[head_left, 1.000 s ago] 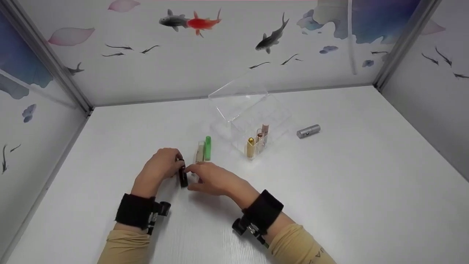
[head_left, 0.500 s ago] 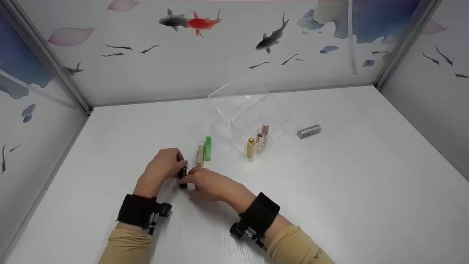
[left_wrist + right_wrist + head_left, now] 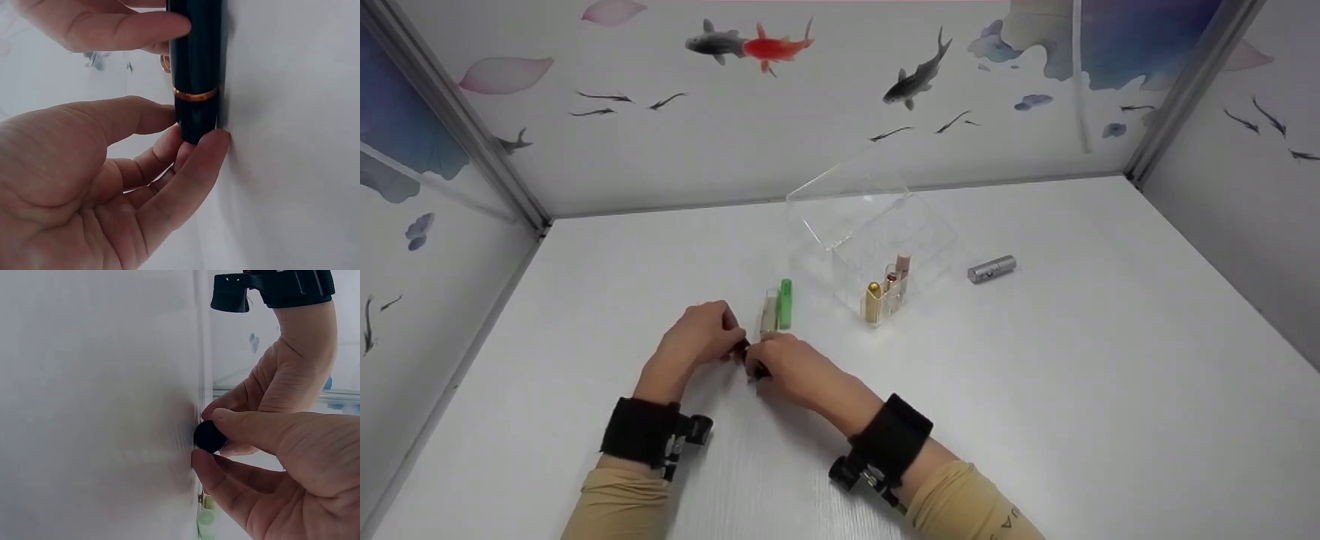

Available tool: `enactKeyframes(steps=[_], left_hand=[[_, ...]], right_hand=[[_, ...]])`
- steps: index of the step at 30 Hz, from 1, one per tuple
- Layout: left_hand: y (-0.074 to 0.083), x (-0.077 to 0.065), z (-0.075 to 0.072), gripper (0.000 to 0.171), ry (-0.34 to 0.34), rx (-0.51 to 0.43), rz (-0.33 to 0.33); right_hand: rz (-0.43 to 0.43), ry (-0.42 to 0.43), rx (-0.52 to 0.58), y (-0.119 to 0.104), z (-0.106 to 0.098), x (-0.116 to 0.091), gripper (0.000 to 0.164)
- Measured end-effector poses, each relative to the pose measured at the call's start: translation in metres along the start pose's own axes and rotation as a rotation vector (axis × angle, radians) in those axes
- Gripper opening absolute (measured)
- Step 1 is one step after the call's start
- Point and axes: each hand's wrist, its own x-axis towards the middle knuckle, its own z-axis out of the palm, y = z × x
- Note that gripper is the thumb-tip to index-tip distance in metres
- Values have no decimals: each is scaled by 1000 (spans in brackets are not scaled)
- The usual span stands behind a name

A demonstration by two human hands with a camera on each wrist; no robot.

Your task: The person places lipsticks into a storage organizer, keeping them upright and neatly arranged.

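Note:
A black lipstick tube with a copper-coloured ring lies low along the white table between both hands. My left hand pinches its far end with thumb and fingers. At the near end, my right hand grips the tube; the right wrist view shows the round dark end of the lipstick tube between thumb and fingertips. In the head view the fingers cover much of it, and it slants down to the right. Just beyond the right hand lie a pale clear-capped tube and a green tube, side by side.
A clear acrylic box with its lid raised stands at the back. Upright in its front slots are a gold lipstick and a pinkish tube, among others. A silver tube lies to the box's right. Printed panels wall the table.
The black lipstick tube has turned, its near end swinging right. My right hand, first apart from the tube, has come onto its near end and grips it. The left hand keeps its hold.

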Motion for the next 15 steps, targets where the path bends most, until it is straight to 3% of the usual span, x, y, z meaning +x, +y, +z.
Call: enactKeyframes(steps=[7,15], left_hand=[[3,-2,-1,23,-74,-17,20],[8,-7,-10,24,-54,-29,25]], right_hand=[[49,73,0,5,-1,0,8],[126,98,94,17,-8,-2,14]])
